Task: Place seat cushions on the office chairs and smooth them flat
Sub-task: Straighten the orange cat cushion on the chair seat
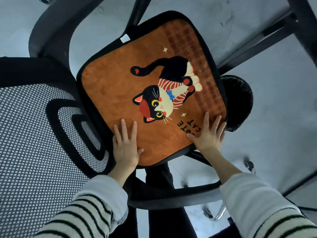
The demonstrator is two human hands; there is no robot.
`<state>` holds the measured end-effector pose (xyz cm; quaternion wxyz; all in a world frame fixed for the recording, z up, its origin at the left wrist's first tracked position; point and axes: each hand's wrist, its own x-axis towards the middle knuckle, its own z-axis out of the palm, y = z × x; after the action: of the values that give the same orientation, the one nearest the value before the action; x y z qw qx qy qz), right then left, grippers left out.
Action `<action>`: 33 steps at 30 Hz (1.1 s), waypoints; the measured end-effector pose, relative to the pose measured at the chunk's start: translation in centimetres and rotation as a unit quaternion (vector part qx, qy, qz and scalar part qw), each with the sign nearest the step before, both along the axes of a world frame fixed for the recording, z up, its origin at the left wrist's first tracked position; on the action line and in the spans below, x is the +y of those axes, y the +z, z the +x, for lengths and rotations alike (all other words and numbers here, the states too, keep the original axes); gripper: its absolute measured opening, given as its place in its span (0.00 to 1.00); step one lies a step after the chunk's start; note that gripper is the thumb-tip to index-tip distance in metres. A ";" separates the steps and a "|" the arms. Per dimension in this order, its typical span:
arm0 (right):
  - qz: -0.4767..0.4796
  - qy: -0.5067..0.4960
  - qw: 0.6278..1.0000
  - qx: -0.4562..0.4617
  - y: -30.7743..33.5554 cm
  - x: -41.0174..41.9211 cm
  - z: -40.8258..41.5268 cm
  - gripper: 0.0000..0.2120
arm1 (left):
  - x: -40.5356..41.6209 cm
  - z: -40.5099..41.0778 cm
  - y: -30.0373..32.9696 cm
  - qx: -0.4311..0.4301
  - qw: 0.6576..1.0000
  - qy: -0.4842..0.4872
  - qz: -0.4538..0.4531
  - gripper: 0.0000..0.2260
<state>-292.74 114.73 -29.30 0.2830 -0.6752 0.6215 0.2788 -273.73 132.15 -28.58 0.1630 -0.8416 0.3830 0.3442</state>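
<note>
Orange cat-print seat cushion (120, 93) lies on the office chair seat (176, 156), against the mesh backrest (34, 134). Your left hand (126, 148) and right hand (208, 136) press flat on its near edge, grip open, holding nothing, likely to smooth it.

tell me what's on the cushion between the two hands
In the head view, between the left hand and the right hand there is only bare orange cushion surface, with the printed cat's head just beyond.
</note>
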 end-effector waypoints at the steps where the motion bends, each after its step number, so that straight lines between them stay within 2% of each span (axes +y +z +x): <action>1: 0.011 0.001 1.000 -0.015 0.0 -0.3 -0.5 0.52 | 0.2 0.1 -0.1 0.002 1.000 -0.009 0.000 0.48; 4: 0.030 0.002 0.998 -0.054 0.0 -0.6 -1.8 0.54 | 0.9 -0.2 -0.2 0.011 1.000 -0.025 0.007 0.53; 7: 0.037 0.002 0.998 -0.050 -0.4 -0.6 -1.8 0.55 | 1.4 -0.6 -0.6 0.008 0.997 -0.062 0.040 0.59; 11: 0.042 0.021 0.999 -0.018 -0.5 -0.7 -1.1 0.56 | 0.8 -0.5 -0.6 0.027 0.994 -0.066 0.081 0.59; 14: 0.064 0.026 0.998 -0.002 0.3 -0.9 -0.9 0.52 | 0.1 0.8 1.0 0.081 0.988 -0.077 0.104 0.52; 19: 0.098 -0.009 0.994 -0.047 5.1 -0.2 1.1 0.39 | -2.7 5.7 6.2 0.195 0.971 -0.072 0.119 0.33; 22: 0.083 -0.028 0.991 -0.100 9.8 0.3 4.1 0.31 | -4.8 7.6 10.8 0.197 0.975 -0.077 0.066 0.28; 25: 0.056 -0.095 0.978 -0.175 15.5 1.0 8.5 0.21 | -5.9 9.7 15.8 0.196 0.976 -0.092 0.004 0.25; 29: 0.030 -0.111 0.961 -0.250 22.7 3.4 14.4 0.20 | -6.0 13.7 22.6 0.181 0.975 -0.116 -0.055 0.24; 33: -0.023 -0.044 0.960 -0.275 30.3 6.7 20.7 0.19 | -3.7 18.9 30.9 0.130 0.959 -0.156 -0.198 0.21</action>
<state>-272.05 121.38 1.02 0.4397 -0.7042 0.5547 0.0555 -254.78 128.47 2.31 -0.0064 -0.7348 0.5876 0.3387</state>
